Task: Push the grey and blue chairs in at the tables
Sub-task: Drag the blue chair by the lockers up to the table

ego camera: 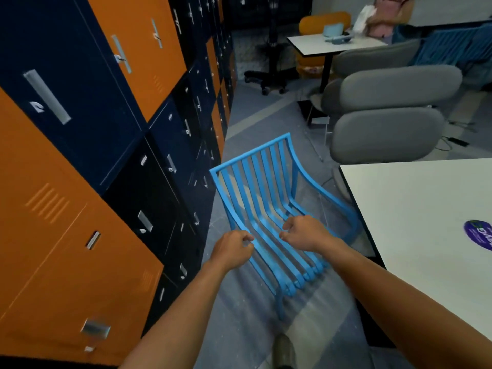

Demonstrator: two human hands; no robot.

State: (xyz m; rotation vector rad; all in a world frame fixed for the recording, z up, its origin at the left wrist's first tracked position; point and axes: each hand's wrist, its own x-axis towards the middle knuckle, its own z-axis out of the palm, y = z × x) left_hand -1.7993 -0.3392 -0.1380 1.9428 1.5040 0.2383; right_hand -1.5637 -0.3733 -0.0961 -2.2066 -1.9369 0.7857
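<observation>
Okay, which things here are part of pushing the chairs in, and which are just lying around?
Job:
blue chair
grey chairs
near white table
far white table
left hand
right hand

Lying about:
orange and navy lockers
purple sticker
pink bag
orange chair

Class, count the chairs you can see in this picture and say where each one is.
4. A blue chair by the lockers, at the hands; two grey chairs beyond the near table; an orange chair behind the far table. Others may be hidden.
</observation>
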